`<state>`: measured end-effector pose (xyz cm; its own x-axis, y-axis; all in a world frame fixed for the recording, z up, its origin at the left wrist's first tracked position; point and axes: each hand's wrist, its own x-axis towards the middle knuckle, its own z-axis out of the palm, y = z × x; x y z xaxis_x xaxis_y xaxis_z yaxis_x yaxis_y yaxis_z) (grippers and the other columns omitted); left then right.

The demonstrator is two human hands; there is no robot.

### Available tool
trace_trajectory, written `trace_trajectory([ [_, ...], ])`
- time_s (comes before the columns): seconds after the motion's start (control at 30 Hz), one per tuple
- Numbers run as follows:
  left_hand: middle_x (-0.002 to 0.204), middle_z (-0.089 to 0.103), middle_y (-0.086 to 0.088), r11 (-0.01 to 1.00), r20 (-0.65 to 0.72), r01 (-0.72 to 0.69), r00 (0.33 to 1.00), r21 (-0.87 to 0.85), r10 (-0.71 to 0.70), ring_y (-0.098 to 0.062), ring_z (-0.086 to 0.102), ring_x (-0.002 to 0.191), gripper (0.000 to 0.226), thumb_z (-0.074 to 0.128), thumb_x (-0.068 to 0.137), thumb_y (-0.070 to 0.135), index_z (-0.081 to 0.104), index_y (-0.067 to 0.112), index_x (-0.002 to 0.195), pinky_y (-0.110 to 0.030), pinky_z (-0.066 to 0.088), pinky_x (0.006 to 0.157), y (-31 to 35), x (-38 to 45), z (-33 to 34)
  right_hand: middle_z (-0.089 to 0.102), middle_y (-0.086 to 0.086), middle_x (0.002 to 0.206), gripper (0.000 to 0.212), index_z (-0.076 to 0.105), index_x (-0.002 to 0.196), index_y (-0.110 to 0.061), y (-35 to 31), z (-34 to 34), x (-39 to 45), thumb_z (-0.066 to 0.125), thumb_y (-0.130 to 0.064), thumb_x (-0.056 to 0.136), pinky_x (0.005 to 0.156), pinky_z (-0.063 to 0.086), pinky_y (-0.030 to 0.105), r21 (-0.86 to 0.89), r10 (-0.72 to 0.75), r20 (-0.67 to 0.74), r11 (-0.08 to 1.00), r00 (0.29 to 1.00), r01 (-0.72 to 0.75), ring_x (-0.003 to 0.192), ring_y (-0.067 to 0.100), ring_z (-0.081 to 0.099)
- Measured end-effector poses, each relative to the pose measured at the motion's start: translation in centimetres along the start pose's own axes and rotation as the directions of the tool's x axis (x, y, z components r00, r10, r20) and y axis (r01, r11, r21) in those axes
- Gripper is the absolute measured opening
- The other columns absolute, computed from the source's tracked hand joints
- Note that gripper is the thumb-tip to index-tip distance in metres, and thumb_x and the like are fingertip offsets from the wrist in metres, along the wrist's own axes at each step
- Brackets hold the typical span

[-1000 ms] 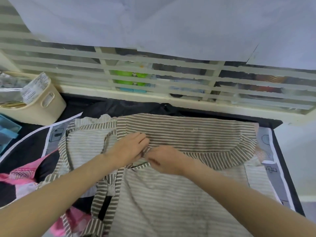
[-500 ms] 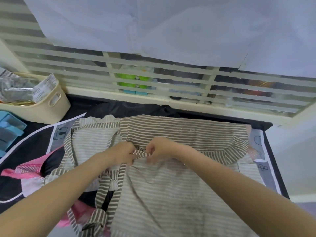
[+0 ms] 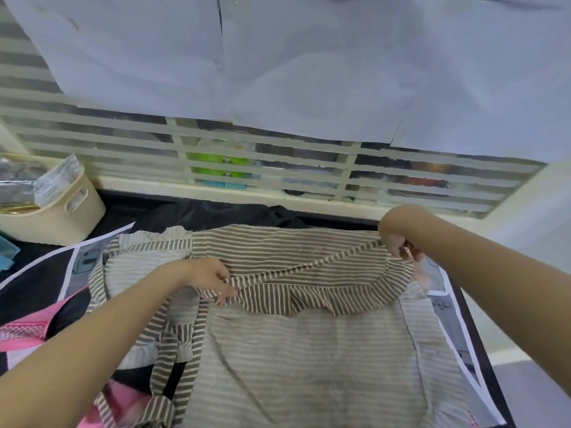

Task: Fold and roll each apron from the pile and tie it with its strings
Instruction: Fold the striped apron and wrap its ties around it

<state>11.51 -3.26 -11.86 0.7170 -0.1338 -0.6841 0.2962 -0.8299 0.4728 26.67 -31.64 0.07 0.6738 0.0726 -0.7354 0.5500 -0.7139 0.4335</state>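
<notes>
Left hand (image 3: 213,281) and right hand (image 3: 397,239) each pinching one end of the apron's strap (image 3: 302,267), taut between them.

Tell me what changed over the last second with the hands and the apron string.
The right hand swept out from the middle to the far right, pulling the striped string taut across the apron. The left hand, which lay flat a second ago, now pinches the string's near end at the middle. The apron is still spread on the table, and the cream basket has not moved.
</notes>
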Motion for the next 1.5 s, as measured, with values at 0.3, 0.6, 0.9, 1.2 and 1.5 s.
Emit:
trace_trajectory([
  [0.3,0.115,0.06,-0.003,0.777,-0.585,0.214,0.778,0.592,0.231,-0.023,0.059,0.102,0.057,0.077,0.071,0.036,0.051,0.018,0.119,-0.036,0.045,0.091,-1.1,-0.3,2.8,0.04,0.01,0.136,0.038,0.042,0.133,-0.011,-6.7,8.2,4.9,0.045,-0.008,0.095,0.064,0.039,0.029,0.107,-0.073,-0.374,0.987,0.925,0.121,0.107,0.026,0.057],
  [0.6,0.101,0.066,-0.001,0.581,-0.419,-0.032,0.659,0.814,0.624,-0.019,0.062,0.089,0.043,0.084,0.045,0.024,0.07,0.022,0.086,-0.031,0.043,0.081,0.0,-2.3,8.5,0.021,0.014,0.146,0.052,0.022,0.143,-0.012,-9.5,12.2,2.6,0.044,-0.01,0.096,0.078,0.043,0.035,0.242,-0.115,-0.45,0.939,0.886,0.244,0.121,0.034,0.043],
  [0.9,0.122,0.06,0.002,0.569,-0.201,-0.212,0.792,0.795,0.576,-0.016,0.061,0.106,0.056,0.04,0.074,0.058,0.052,0.029,0.121,-0.031,0.05,0.085,-0.7,-9.5,15.4,0.033,0.012,0.14,0.045,0.037,0.137,-0.012,-15.7,17.2,-4.9,0.049,-0.024,0.095,0.1,0.039,0.043,0.156,-0.392,-0.522,0.829,0.758,0.536,0.126,0.032,0.037],
  [1.2,0.146,0.037,-0.021,0.557,-0.184,-0.057,0.912,0.829,0.367,-0.035,0.043,0.13,0.12,0.089,0.045,0.035,0.022,0.021,0.143,-0.041,0.044,0.098,-0.1,-11.9,21.9,0.019,0.012,0.148,0.099,0.01,0.148,-0.02,-21.3,22.9,-8.2,0.067,-0.055,0.076,0.102,0.034,0.049,0.155,-0.426,-0.489,0.816,0.761,0.556,0.131,0.036,0.032],
  [1.5,0.1,0.063,-0.012,0.953,-0.585,-0.047,0.78,0.298,0.222,-0.028,0.056,0.093,0.014,0.046,0.091,0.015,0.056,0.008,0.085,-0.033,0.038,0.071,5.4,-12.7,15.9,0.047,0.007,0.132,0.072,0.035,0.137,-0.009,-23.9,19.0,-11.6,0.056,-0.053,0.084,0.097,0.031,0.042,0.313,-0.12,-0.776,0.779,0.619,0.544,0.119,0.03,0.045],
])
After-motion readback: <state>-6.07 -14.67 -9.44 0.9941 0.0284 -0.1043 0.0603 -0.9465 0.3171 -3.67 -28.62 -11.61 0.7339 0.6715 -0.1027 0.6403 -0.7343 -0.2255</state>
